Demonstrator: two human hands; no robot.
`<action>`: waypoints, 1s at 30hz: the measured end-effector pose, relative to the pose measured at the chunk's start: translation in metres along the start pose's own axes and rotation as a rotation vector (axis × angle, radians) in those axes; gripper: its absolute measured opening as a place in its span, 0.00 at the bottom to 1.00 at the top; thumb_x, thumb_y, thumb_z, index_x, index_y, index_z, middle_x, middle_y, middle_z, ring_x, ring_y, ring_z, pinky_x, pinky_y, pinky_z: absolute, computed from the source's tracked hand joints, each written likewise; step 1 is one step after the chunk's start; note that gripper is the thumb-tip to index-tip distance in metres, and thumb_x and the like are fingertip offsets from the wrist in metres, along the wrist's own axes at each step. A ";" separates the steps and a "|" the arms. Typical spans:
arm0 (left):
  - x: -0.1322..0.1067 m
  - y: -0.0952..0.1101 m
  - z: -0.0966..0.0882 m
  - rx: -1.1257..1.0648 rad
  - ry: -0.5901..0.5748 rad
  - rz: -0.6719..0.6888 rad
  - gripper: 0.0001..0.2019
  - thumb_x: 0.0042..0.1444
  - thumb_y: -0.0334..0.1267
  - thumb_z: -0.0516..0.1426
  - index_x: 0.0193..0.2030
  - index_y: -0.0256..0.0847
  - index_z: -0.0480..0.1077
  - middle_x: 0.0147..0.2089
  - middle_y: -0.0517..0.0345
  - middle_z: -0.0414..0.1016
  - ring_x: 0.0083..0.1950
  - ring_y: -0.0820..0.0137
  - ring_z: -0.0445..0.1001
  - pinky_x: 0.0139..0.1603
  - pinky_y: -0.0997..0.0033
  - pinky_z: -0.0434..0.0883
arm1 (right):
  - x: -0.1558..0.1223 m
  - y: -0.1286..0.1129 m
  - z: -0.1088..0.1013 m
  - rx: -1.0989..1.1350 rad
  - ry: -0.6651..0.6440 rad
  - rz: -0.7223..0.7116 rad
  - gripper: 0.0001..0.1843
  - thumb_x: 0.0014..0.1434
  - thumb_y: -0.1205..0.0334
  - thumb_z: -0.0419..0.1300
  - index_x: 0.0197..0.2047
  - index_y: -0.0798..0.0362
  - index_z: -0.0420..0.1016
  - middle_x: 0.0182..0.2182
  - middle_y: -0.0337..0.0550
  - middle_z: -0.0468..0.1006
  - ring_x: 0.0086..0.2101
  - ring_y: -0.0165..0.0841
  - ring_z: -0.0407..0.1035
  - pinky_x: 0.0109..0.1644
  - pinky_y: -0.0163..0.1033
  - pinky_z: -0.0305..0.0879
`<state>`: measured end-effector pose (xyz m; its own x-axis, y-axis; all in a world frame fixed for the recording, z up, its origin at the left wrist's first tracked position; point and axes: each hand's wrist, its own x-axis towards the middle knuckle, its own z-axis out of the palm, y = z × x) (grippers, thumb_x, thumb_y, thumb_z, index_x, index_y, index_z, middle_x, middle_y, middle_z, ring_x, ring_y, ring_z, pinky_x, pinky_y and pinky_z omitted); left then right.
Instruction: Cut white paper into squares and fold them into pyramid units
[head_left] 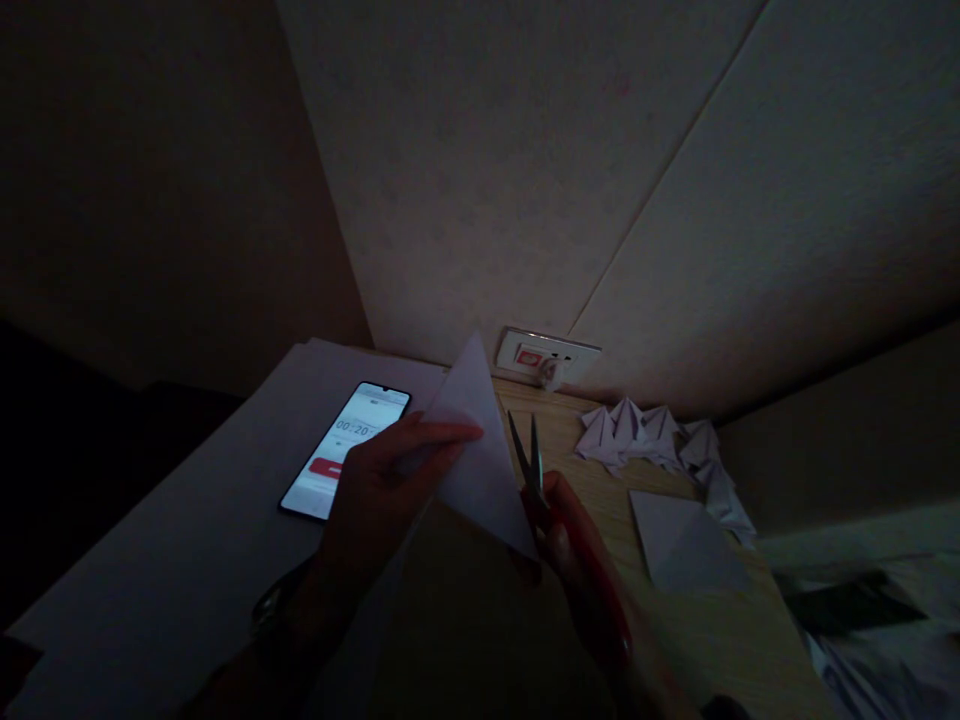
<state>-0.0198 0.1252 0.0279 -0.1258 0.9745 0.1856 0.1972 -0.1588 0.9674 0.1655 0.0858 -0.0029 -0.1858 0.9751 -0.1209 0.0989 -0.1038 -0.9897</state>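
Note:
My left hand (394, 470) pinches a folded sheet of white paper (480, 480), raised above the table with one pointed corner up towards the wall. In my right hand (574, 560) is a pair of scissors (534, 475) with red handles. Its blades stand apart in a narrow V, just right of the paper's edge, and point up and away from me. Whether a blade touches the paper I cannot tell. The lower part of the right hand fades into shadow.
A lit phone (345, 450) showing a timer lies on a stack of white paper (225, 500) at the left. Several folded paper pieces (637, 435) and a flat paper square (686, 540) lie on the wooden table (697, 650) at right. A socket (547, 355) is on the wall behind.

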 end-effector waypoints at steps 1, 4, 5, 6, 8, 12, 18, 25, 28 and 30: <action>0.000 0.000 0.000 0.013 -0.013 0.001 0.07 0.52 0.36 0.61 0.34 0.51 0.80 0.41 0.63 0.84 0.46 0.61 0.78 0.63 0.54 0.63 | 0.000 0.001 0.000 0.074 -0.067 0.013 0.22 0.58 0.35 0.50 0.38 0.45 0.61 0.28 0.35 0.62 0.25 0.31 0.56 0.28 0.36 0.58; 0.002 0.001 0.001 0.044 -0.033 -0.004 0.07 0.52 0.37 0.61 0.33 0.53 0.80 0.40 0.64 0.84 0.45 0.60 0.78 0.62 0.54 0.64 | 0.001 0.000 -0.002 0.157 -0.143 0.056 0.16 0.61 0.42 0.53 0.38 0.46 0.60 0.26 0.33 0.60 0.25 0.30 0.54 0.27 0.34 0.54; 0.002 0.001 0.002 0.051 -0.041 -0.006 0.07 0.51 0.37 0.61 0.33 0.53 0.80 0.40 0.64 0.84 0.44 0.60 0.79 0.61 0.55 0.65 | 0.002 -0.001 -0.003 0.161 -0.150 0.072 0.17 0.61 0.42 0.53 0.37 0.46 0.59 0.25 0.32 0.60 0.24 0.30 0.53 0.26 0.34 0.53; 0.002 0.002 0.003 0.051 -0.046 -0.004 0.07 0.51 0.37 0.61 0.33 0.54 0.80 0.39 0.64 0.84 0.44 0.60 0.79 0.59 0.55 0.67 | 0.002 -0.002 -0.003 0.165 -0.154 0.082 0.17 0.60 0.41 0.54 0.37 0.46 0.59 0.24 0.31 0.60 0.23 0.29 0.53 0.24 0.33 0.52; 0.003 0.002 0.004 0.054 -0.057 -0.007 0.07 0.50 0.38 0.61 0.32 0.53 0.81 0.39 0.63 0.84 0.43 0.60 0.79 0.56 0.56 0.70 | 0.003 -0.003 -0.003 0.170 -0.151 0.106 0.19 0.58 0.40 0.55 0.36 0.46 0.58 0.23 0.30 0.59 0.21 0.28 0.52 0.22 0.32 0.50; 0.003 0.001 0.005 0.077 -0.056 -0.025 0.07 0.50 0.38 0.61 0.32 0.52 0.81 0.38 0.61 0.84 0.43 0.59 0.79 0.53 0.57 0.72 | 0.005 -0.002 0.000 0.163 -0.107 0.096 0.22 0.56 0.38 0.56 0.34 0.47 0.56 0.23 0.29 0.59 0.19 0.25 0.52 0.20 0.31 0.48; 0.002 -0.001 0.005 0.101 -0.058 -0.067 0.07 0.50 0.39 0.61 0.34 0.53 0.81 0.39 0.60 0.84 0.45 0.58 0.78 0.54 0.55 0.70 | 0.007 -0.003 0.003 0.125 -0.082 0.112 0.24 0.53 0.36 0.58 0.34 0.47 0.57 0.18 0.27 0.57 0.16 0.25 0.50 0.18 0.31 0.43; 0.003 -0.002 0.005 0.075 -0.059 -0.059 0.07 0.50 0.39 0.61 0.33 0.52 0.81 0.39 0.60 0.83 0.45 0.58 0.77 0.52 0.57 0.71 | 0.007 -0.014 0.005 0.055 -0.023 0.146 0.23 0.52 0.38 0.59 0.32 0.47 0.57 0.20 0.28 0.57 0.17 0.25 0.52 0.18 0.32 0.47; 0.003 -0.002 0.006 0.064 -0.060 -0.064 0.07 0.50 0.38 0.61 0.33 0.51 0.81 0.39 0.60 0.83 0.45 0.60 0.77 0.50 0.60 0.71 | 0.007 -0.013 0.005 0.065 -0.038 0.130 0.22 0.54 0.39 0.58 0.32 0.47 0.56 0.18 0.27 0.55 0.16 0.25 0.50 0.17 0.32 0.46; 0.002 -0.003 0.006 0.061 -0.060 -0.075 0.07 0.50 0.37 0.61 0.34 0.50 0.81 0.40 0.60 0.83 0.45 0.61 0.77 0.49 0.62 0.72 | 0.008 -0.009 0.006 0.061 -0.044 0.126 0.21 0.54 0.40 0.58 0.32 0.47 0.56 0.17 0.26 0.54 0.15 0.24 0.49 0.17 0.32 0.45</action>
<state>-0.0148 0.1290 0.0247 -0.0846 0.9913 0.1011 0.2483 -0.0773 0.9656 0.1577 0.0937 0.0045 -0.2182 0.9443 -0.2464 0.0650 -0.2379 -0.9691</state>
